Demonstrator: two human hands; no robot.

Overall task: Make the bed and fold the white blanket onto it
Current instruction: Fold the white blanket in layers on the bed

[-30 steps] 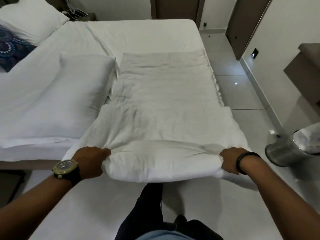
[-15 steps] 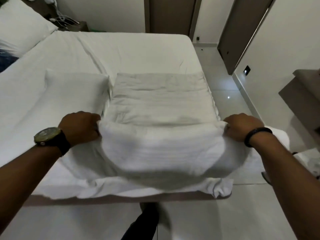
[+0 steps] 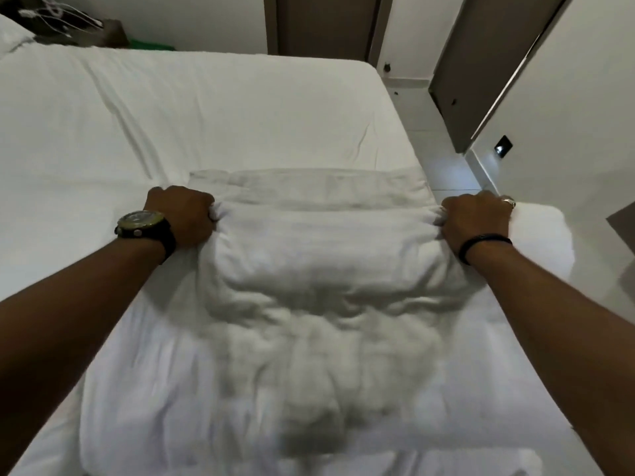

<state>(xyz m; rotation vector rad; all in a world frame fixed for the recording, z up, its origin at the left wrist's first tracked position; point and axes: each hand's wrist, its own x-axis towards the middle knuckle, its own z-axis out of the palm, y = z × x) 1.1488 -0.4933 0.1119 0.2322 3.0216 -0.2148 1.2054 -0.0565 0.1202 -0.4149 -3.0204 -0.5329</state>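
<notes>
The white blanket [image 3: 323, 304] lies folded over itself on the white bed [image 3: 213, 108], near the bed's right edge. Its upper layer is bunched and wrinkled; a narrow strip of the lower layer shows beyond the folded edge. My left hand [image 3: 184, 214], with a watch on the wrist, grips the left corner of that folded edge. My right hand [image 3: 476, 219], with a black band on the wrist and a ring, grips the right corner. Both arms reach forward over the blanket.
A pillow corner [image 3: 13, 36] shows at the far left. Behind it stands a bedside table [image 3: 82, 29] with cables. Brown doors [image 3: 323, 25] and a tiled floor [image 3: 443, 166] lie past the bed's right side. A wall socket [image 3: 503, 146] sits low on the right wall.
Both hands have carried the near edge of the blanket forward over the rest, folding it toward the far end. The view has moved closer over the bed.
</notes>
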